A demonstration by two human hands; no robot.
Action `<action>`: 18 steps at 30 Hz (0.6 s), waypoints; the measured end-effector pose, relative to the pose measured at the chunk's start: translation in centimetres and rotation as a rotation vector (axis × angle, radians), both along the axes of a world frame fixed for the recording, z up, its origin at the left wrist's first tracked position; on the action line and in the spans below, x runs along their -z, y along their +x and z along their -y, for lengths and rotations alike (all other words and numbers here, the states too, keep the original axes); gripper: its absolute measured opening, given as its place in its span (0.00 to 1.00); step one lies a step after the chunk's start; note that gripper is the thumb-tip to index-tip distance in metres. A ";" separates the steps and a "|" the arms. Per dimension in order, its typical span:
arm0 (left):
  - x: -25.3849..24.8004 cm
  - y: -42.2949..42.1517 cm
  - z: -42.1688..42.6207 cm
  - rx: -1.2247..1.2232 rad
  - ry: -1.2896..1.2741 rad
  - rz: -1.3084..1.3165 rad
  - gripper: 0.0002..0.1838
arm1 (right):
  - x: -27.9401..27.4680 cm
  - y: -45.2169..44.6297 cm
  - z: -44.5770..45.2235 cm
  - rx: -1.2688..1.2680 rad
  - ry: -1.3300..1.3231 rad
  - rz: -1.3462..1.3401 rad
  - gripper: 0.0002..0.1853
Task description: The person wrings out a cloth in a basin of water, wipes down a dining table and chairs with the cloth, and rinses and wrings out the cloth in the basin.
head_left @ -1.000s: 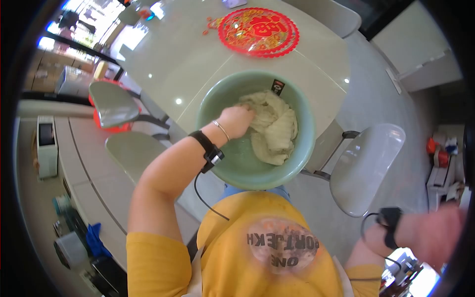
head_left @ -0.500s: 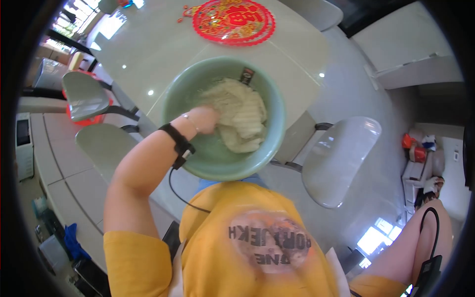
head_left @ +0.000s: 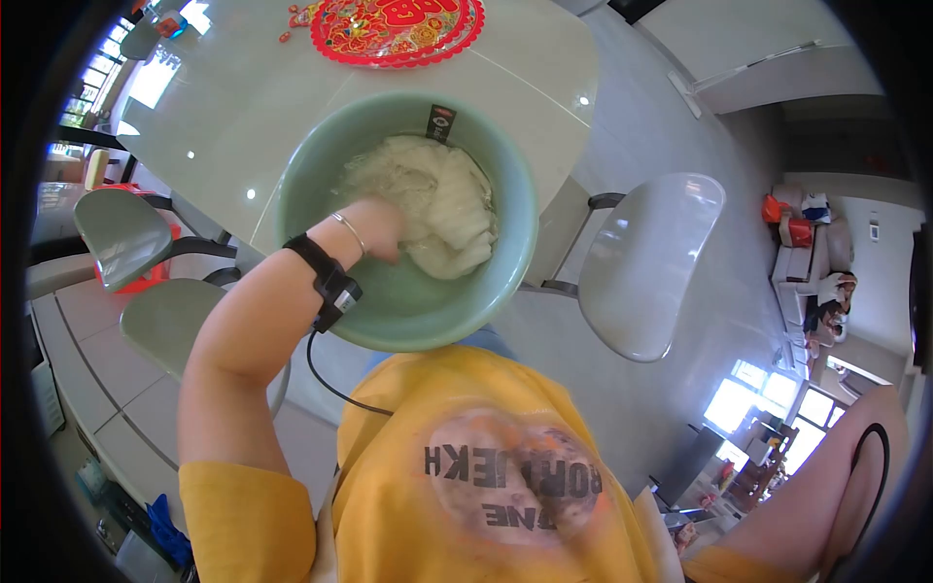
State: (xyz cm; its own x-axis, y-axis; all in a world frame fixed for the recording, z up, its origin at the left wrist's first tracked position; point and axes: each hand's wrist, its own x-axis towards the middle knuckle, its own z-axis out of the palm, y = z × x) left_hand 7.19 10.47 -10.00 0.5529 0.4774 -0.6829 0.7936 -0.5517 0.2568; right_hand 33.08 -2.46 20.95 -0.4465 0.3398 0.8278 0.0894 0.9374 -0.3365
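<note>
My left hand [head_left: 377, 228] is down inside a pale green basin [head_left: 526, 209], at the left side of a soaked whitish cloth [head_left: 449, 219]. Motion smears the fingers, so whether they grip the cloth is unclear. The cloth lies bunched in clear water, with ripples at its upper left. A thin bangle and a black strapped device [head_left: 335, 291] with a cable circle my left wrist and forearm. My right arm [head_left: 777, 525] is bent up at the lower right; its hand is outside the view.
The basin stands at the near edge of a glossy pale table [head_left: 233, 107]. A red and gold round decoration [head_left: 398, 29] lies beyond it. Grey chairs stand at the right [head_left: 651, 267] and left [head_left: 121, 238]. A sofa [head_left: 797, 262] with a person on it is far right.
The view has shifted, so the basin and table appear farther left. My left hand stays beside the cloth, which looks more bunched and rounded now.
</note>
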 end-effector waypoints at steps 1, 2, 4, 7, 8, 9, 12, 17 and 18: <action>0.2 -0.1 0.0 -0.005 -0.014 -0.001 0.25 | 0.0 -0.1 0.1 0.004 -0.009 0.001 0.22; 0.3 -0.1 0.0 -0.010 -0.025 -0.002 0.25 | 0.0 -0.2 0.1 0.012 -0.013 0.004 0.22; -0.1 0.0 -0.1 -0.019 -0.043 0.003 0.25 | 0.1 -0.2 0.3 0.024 -0.029 0.015 0.21; -0.5 0.2 -0.3 0.002 -0.080 0.000 0.26 | 0.1 -0.5 0.6 0.048 -0.045 0.029 0.21; -0.5 0.2 -0.3 0.014 -0.094 -0.011 0.26 | 0.1 -0.6 0.6 0.052 -0.052 0.033 0.21; -0.2 0.2 -0.4 0.037 -0.094 -0.018 0.27 | 0.1 -0.8 0.7 0.058 -0.055 0.034 0.21; 0.8 -0.4 -0.5 0.058 -0.089 -0.023 0.28 | 0.4 -1.1 0.8 0.060 -0.066 0.029 0.20; 0.1 0.0 -0.6 0.038 -0.139 -0.027 0.28 | 0.5 -1.7 1.1 0.050 -0.077 0.028 0.20; 0.1 0.1 -0.5 0.044 -0.129 -0.024 0.28 | 0.4 -1.8 1.0 0.046 -0.079 0.025 0.20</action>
